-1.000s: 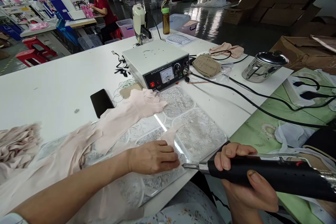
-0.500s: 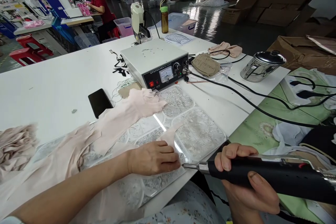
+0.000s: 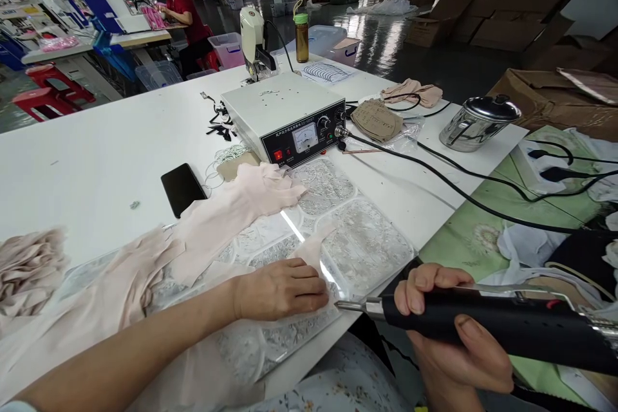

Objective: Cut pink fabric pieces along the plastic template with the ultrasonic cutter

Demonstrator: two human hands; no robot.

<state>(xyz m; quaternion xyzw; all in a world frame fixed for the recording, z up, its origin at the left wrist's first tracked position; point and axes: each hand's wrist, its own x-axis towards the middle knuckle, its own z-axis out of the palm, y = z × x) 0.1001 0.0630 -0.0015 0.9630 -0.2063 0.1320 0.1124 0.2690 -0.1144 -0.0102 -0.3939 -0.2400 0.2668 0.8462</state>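
Note:
My left hand (image 3: pixel 284 290) rests with curled fingers on pale pink fabric (image 3: pixel 309 250) and presses it against the clear patterned mat (image 3: pixel 369 244). What lies under the fingertips is hidden. In my right hand (image 3: pixel 463 335) is a black ultrasonic handpiece (image 3: pixel 502 325) with a metal lever along its top. Its pointed metal tip is just right of my left fingers, at the mat's front edge; whether it touches the fabric I cannot tell. More pink fabric (image 3: pixel 241 199) stretches across the mat to the left.
A white control box (image 3: pixel 284 109) with a meter stands behind the mat. Around it are a phone (image 3: pixel 182 189), a steel mug (image 3: pixel 480 122), a bottle (image 3: pixel 302 37) and tan pieces (image 3: pixel 376 119). A black cable (image 3: pixel 434 183) runs rightward. A co-worker (image 3: pixel 186 16) sits at a sewing machine.
My left hand has shifted very slightly left, leaving a small gap to the tip. The whole view has moved a little; the right hand's grip looks the same.

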